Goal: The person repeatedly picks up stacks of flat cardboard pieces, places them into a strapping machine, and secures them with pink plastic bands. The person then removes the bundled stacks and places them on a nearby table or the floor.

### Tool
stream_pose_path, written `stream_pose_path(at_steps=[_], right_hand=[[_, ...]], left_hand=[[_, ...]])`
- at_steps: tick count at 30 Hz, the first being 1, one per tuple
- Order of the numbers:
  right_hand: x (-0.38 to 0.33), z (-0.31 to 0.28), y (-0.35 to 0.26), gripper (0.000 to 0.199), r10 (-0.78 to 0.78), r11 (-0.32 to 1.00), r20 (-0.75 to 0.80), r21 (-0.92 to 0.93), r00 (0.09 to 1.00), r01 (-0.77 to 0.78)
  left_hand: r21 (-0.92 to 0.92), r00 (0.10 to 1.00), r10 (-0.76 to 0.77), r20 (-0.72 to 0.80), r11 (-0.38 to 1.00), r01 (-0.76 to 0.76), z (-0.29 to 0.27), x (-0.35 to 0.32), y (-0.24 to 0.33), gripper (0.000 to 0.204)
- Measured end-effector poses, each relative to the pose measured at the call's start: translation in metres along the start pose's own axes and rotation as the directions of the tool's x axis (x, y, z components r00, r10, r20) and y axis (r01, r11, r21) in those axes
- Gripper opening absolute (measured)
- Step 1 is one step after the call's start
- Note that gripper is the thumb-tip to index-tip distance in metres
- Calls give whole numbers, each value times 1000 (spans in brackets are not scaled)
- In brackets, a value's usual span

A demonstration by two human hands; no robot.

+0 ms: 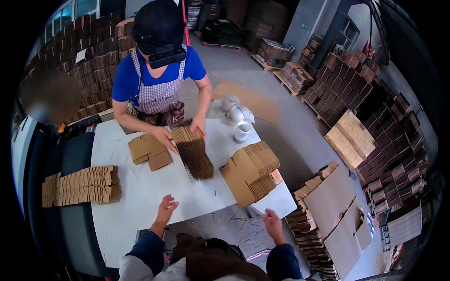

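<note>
Left hand point(166, 208): is hovering over the desk's point(136, 199) near edge, fingers half spread, holding nothing. Right hand point(273, 225): is hanging just off the near right corner, fingers loosely curled, holding nothing. Stepped cardboard stack point(248, 173): is standing by that corner; a bump could be sending it over the edge. Fanned cardboard bundle point(191, 152): a co-worker point(160, 90) is holding it toward the far edge; uneven pressure could be spilling sheets.

A thick stack of flat brown cardboard point(243, 177), notched in outline, lies at the right end of the white desk point(133, 206), its layered edges facing right. Left of it, a cardboard bundle point(191, 152), partly blurred, slants from far left to near right, layered edges showing.
</note>
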State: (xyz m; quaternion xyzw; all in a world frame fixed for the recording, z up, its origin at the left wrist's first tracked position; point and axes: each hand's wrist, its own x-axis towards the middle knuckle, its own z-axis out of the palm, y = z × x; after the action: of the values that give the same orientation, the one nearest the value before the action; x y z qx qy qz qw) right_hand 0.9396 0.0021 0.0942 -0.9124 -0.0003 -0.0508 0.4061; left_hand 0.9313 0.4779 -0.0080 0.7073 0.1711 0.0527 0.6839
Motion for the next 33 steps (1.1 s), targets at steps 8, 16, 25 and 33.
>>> stream_pose_path(at_steps=[8, 16, 25, 33], right_hand=[[165, -40, 18, 40, 13, 995, -213, 96, 977, 8], [291, -27, 80, 52, 233, 882, 118, 391, 965, -261], [284, 3, 23, 53, 157, 740, 626, 438, 764, -511], [277, 13, 20, 65, 370, 798, 546, 228, 751, -559]], left_hand=[[-74, 993, -58, 103, 995, 66, 27, 7, 44, 57], [81, 956, -179, 231, 983, 165, 143, 3, 37, 93], [261, 946, 81, 314, 951, -168, 157, 46, 91, 138], [291, 864, 314, 393, 849, -441, 121, 180, 155, 73]])
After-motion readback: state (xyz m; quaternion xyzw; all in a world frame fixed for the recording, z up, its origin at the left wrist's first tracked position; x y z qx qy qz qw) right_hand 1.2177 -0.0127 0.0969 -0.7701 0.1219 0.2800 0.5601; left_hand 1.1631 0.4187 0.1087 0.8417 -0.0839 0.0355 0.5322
